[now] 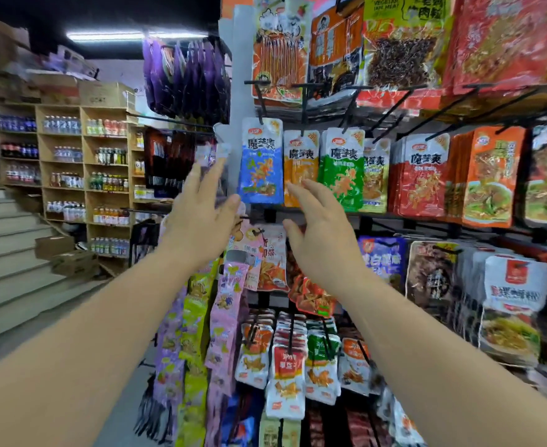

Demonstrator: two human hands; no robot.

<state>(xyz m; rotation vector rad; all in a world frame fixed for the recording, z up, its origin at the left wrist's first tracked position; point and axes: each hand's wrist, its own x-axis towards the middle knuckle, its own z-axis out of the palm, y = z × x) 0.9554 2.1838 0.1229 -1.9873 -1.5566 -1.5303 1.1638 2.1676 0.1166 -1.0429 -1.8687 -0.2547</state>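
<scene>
Both my arms reach forward toward a rack of hanging snack packets. My left hand (pixel 201 214) is raised with straight, spread fingers, just left of a blue snack packet (pixel 260 162) on a peg, holding nothing. My right hand (pixel 322 227) is also up with relaxed, extended fingers, in front of an orange packet (pixel 299 166) and a green packet (pixel 343 171) in the same row. Whether either hand touches a packet I cannot tell.
Black peg hooks (pixel 304 101) stick out from the rack above the row. More packets hang below (pixel 286 366) and to the right (pixel 488 175). Wooden shelves of bottled drinks (pixel 82 162) stand at the left, beside concrete stairs (pixel 11 240). Purple bags (pixel 185 75) hang above.
</scene>
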